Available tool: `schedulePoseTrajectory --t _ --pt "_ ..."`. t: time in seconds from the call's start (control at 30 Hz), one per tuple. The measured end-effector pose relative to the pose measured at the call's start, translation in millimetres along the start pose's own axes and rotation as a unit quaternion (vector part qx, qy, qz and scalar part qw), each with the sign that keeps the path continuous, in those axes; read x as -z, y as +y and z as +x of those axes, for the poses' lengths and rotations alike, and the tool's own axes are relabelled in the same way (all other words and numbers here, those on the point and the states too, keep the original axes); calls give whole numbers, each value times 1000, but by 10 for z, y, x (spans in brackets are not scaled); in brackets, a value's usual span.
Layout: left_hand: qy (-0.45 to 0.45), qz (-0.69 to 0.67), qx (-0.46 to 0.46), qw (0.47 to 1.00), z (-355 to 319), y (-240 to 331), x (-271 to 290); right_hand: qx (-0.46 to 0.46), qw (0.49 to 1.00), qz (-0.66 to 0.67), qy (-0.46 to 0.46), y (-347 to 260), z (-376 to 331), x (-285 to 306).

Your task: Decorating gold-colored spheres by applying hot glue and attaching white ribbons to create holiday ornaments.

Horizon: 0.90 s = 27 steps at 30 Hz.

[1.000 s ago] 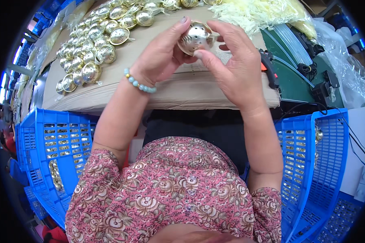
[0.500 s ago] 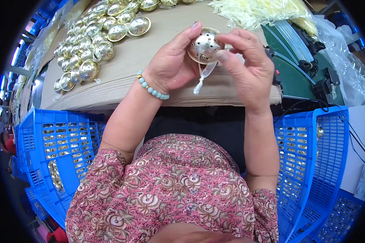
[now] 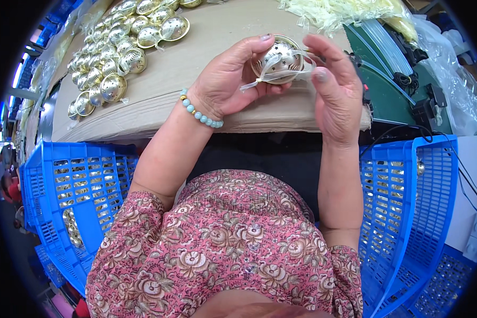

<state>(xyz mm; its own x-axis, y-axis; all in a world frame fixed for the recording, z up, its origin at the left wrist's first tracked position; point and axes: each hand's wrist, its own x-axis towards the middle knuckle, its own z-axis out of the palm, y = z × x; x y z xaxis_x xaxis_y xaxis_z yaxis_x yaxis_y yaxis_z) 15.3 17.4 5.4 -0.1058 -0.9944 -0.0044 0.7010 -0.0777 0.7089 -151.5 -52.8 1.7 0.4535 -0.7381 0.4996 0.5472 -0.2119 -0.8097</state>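
A shiny gold bell ornament (image 3: pixel 282 62) with star-shaped cutouts and a raised rim sits over the front part of the cardboard. My left hand (image 3: pixel 225 79) is closed round it, thumb at its upper edge and fingers beneath. A sheer whitish ribbon (image 3: pixel 270 70) lies across the bell's face, its knotted end hanging at the lower left and a loop reaching toward the right. Just right of the bell is my right hand (image 3: pixel 342 98), thumb and forefinger apart by the ribbon loop. Whether a fingertip touches the ribbon I cannot tell.
Many similar gold bells (image 3: pixel 114 87) lie grouped on the cardboard (image 3: pixel 222 32) at the left. Pale yellow ribbons (image 3: pixel 344 13) are heaped at the back right, beside clear plastic strips (image 3: pixel 389 50) and black cables. Blue crates (image 3: pixel 85 196) holding gold pieces flank me.
My right thumb and forefinger have spread and drawn back from the bell. The bell has turned and shifted slightly right in my left hand, and the ribbon now crosses its face.
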Motion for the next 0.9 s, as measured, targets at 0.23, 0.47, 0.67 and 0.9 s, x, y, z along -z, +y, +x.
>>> schedulePoseTrajectory --t 0.23,0.47,0.67,0.9 --pt "-96 -8 22 995 -8 -10 52 9 998 56 -33 52 10 -87" --pt "-30 54 4 998 -41 -39 -76 13 996 86 11 46 9 -13" --pt "-60 77 29 995 -58 -15 -74 44 993 32 103 51 12 -91" --pt "-18 136 3 991 10 -36 -99 112 963 -26 242 -8 -105 -172"
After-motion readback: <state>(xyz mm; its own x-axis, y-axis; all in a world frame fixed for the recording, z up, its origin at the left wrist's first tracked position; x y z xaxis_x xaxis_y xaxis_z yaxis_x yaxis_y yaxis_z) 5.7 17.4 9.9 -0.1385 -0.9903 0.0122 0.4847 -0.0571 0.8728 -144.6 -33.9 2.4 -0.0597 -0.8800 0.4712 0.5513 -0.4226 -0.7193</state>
